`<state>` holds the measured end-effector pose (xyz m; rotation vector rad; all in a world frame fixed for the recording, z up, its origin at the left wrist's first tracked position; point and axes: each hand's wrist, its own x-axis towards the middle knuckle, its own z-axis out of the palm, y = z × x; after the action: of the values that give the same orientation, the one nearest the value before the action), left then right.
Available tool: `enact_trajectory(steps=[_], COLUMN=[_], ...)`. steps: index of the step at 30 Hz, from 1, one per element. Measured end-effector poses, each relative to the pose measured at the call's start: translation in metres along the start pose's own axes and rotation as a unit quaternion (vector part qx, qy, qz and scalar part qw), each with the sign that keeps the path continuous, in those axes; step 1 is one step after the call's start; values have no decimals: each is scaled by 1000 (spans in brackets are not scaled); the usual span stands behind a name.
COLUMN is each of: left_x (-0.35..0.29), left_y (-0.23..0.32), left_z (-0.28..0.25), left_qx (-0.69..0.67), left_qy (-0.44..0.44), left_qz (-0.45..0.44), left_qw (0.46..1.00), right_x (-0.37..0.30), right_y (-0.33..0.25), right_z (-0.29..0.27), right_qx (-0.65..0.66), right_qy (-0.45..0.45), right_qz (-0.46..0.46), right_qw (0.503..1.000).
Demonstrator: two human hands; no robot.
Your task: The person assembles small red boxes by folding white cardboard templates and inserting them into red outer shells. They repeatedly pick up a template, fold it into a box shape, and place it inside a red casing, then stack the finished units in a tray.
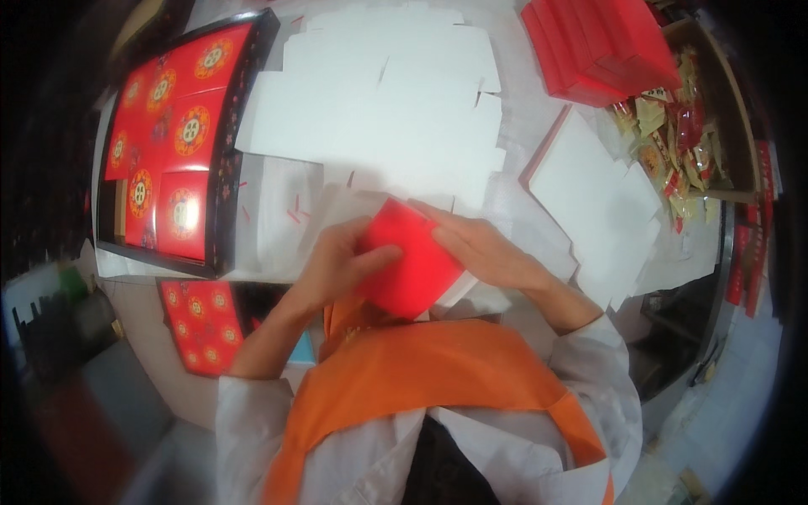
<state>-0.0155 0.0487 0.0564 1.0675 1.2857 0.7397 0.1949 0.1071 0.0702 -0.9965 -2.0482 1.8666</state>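
Close in front of my orange apron, both hands hold a plain red cardboard box [410, 263], tilted so that one corner points away from me. My left hand [347, 257] grips its left side, the thumb lying over the red face and the fingers mostly hidden. My right hand [478, 246] wraps the upper right edge, with its thumb pressed near the side. A strip of pale cardboard shows at the box's lower right. Beyond my hands, overlapping flat white cardboard blanks [396, 101] cover the table.
At left, a black-edged tray [223, 181] holds several red boxes with round gold designs [192, 130]. A patterned red carton [202, 324] sits below it. At right are stacked red boxes [593, 42], more white blanks [593, 198] and a brown carton [732, 109] of small wrapped packets [686, 135].
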Motion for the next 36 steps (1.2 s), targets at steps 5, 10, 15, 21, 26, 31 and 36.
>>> enact_trajectory(steps=[5,10,15,21,26,31,36], left_x=[-4,-3,-2,4,15,28,26], left_y=[4,11,10,17,30,67,49], left_z=[1,5,4,-2,-20,-10,-19], left_qx=[-6,-31,-49,-43,36,256,280], left_qy=[17,23,13,49,13,-15,296], left_qz=[-20,-17,-18,-20,41,131,409], left_qw=[1000,999,999,998,998,958,817], right_x=[-4,-4,-4,-3,-6,5,13], right_y=[-6,-6,-6,-7,-6,-16,-12], right_z=[3,2,3,-8,-11,-7,6], right_qx=[-29,-50,-66,-74,-79,45,205], right_qy=[5,-5,-10,-30,-16,88,288], right_qz=[-16,-37,-51,-58,-91,-85,-155], right_qw=[999,998,996,995,993,991,923])
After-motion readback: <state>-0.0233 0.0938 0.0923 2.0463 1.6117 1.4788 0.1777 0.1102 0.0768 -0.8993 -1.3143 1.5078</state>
